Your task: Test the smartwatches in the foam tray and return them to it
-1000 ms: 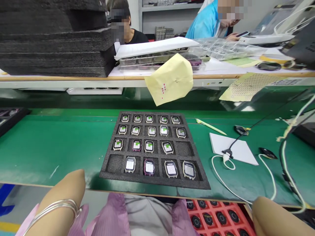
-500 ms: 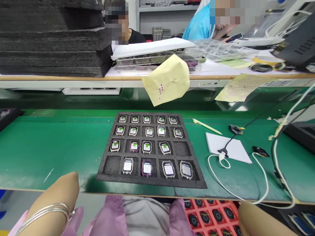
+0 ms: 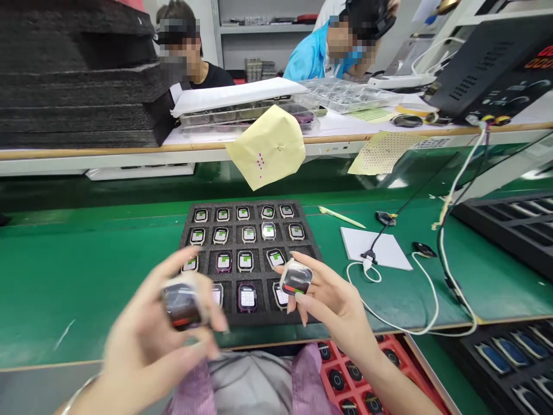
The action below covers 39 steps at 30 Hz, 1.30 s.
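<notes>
My left hand [image 3: 151, 323], blurred by motion, is closed on a smartwatch body [image 3: 184, 302] without a strap, its dark screen showing a red strip. In my right hand [image 3: 332, 300] a second smartwatch body [image 3: 296, 278] is pinched between thumb and fingers; its screen is lit with red and green at the lower edge. Both hands are raised above the front of a black foam tray [image 3: 259, 316]. Rows of strapless watches sit in its pockets, such as a purple-framed watch [image 3: 247, 297], most with lit screens. My hands hide several front and side pockets.
Right of the tray lie a pale green pen [image 3: 341, 217], a white pad [image 3: 397, 253] and a white cable [image 3: 389, 323]. Black trays of watches [image 3: 514, 351] stand far right; a red tray [image 3: 345, 386] sits below the table edge. Stacked black foam [image 3: 78, 104] fills the upper-left shelf. Two people sit opposite.
Both hands have come up into view over the tray, each holding a watch. The view has turned to the right, showing more of the right-hand trays. The person in blue has changed posture.
</notes>
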{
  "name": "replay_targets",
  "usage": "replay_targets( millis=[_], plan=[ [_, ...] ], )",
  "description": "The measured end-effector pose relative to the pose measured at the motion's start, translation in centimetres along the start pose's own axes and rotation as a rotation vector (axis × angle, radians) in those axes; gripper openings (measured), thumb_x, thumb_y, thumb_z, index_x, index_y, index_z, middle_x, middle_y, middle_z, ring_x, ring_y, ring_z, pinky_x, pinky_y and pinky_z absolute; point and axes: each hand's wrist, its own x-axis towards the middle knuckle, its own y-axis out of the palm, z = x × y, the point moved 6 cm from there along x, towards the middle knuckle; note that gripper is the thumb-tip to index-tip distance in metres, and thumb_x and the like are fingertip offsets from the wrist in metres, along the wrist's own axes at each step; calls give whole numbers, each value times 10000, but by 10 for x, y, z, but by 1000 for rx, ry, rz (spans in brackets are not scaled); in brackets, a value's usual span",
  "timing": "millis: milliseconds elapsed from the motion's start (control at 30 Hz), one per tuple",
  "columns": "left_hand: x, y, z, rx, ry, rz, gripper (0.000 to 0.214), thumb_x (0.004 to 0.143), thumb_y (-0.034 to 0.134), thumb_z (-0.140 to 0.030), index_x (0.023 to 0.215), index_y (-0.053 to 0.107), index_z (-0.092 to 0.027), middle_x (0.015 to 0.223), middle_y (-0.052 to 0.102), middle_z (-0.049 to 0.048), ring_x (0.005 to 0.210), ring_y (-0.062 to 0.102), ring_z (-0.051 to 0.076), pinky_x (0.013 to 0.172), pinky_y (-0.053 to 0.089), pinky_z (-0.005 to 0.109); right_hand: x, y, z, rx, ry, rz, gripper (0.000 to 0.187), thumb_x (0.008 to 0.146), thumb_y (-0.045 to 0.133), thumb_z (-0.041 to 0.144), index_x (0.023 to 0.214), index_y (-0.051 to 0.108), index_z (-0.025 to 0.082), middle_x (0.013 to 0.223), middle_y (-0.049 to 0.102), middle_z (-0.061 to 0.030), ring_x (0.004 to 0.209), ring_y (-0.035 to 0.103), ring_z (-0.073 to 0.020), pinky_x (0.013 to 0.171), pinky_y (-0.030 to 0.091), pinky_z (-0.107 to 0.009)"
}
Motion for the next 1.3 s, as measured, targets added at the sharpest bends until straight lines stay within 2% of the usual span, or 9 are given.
replay_targets(
  millis=[133, 267, 467, 567, 733, 900, 1033, 1200, 1300],
  plan=[
    [26, 39, 44, -158, -150, 184, 639, 847, 664, -139, 1393, 382, -311, 881, 602, 25, 722, 638, 143, 587, 589, 227, -1, 3, 4, 22, -17, 28, 460, 881, 629, 177, 1326, 541, 257, 1144, 667, -125, 661, 639, -154, 472, 486, -223],
    [34, 47, 65, -196, -161, 213, 650, 839, 677, -140, 1399, 385, -291, 923, 609, 42, 807, 632, 157, 692, 594, 266, 1, 4, 6, -29, -23, 0, 353, 904, 612, 189, 1248, 606, 270, 1063, 700, -85, 607, 629, -126, 466, 474, -206],
    [35, 43, 60, -235, -117, 309, 688, 872, 641, -188, 1460, 305, -304, 1042, 605, 78, 964, 602, 208, 827, 573, 369, 4, 2, 6, -91, -80, -53, 241, 887, 654, 199, 1119, 668, 262, 937, 729, -47, 516, 590, -108, 459, 511, -215],
    [36, 43, 61, -225, -116, 290, 615, 906, 588, -173, 1449, 334, -309, 1038, 613, 77, 967, 607, 200, 826, 578, 368, 4, 1, 6, -145, -77, -55, 250, 898, 645, 205, 1142, 659, 260, 963, 726, -55, 522, 593, -109, 475, 518, -221],
    [39, 40, 61, -214, -88, 235, 703, 856, 649, -111, 1446, 335, -328, 1022, 611, 52, 935, 617, 171, 825, 582, 329, 3, 1, 7, -174, -81, -46, 275, 921, 621, 256, 1196, 637, 254, 986, 718, -74, 518, 585, -120, 422, 467, -219],
    [43, 36, 59, -219, -106, 218, 554, 937, 540, -171, 1443, 349, -291, 1003, 617, 66, 945, 619, 183, 815, 590, 354, 0, 1, 6, -171, -50, -93, 280, 922, 625, 270, 1200, 639, 245, 979, 716, -85, 516, 572, -117, 409, 426, -209],
    [45, 32, 61, -207, -117, 211, 546, 937, 532, -178, 1442, 340, -258, 981, 618, 72, 918, 627, 191, 783, 596, 358, -1, 0, 7, -165, -50, -47, 312, 926, 627, 256, 1238, 619, 262, 990, 710, -83, 545, 594, -121, 440, 453, -213],
    [44, 30, 59, -254, -69, 245, 637, 875, 605, -155, 1441, 332, -256, 1016, 618, 82, 933, 627, 212, 814, 584, 403, -3, 6, 2, -155, -1, 130, 476, 911, 647, 236, 1363, 504, 276, 910, 699, -69, 687, 655, -197, 528, 537, -274],
    [43, 30, 57, -254, -67, 253, 715, 836, 653, -130, 1449, 310, -264, 1038, 611, 81, 963, 620, 211, 847, 570, 392, -4, 6, -1, -144, 29, 63, 459, 902, 651, 200, 1340, 524, 261, 871, 687, -59, 671, 646, -188, 508, 531, -262]
  ],
)
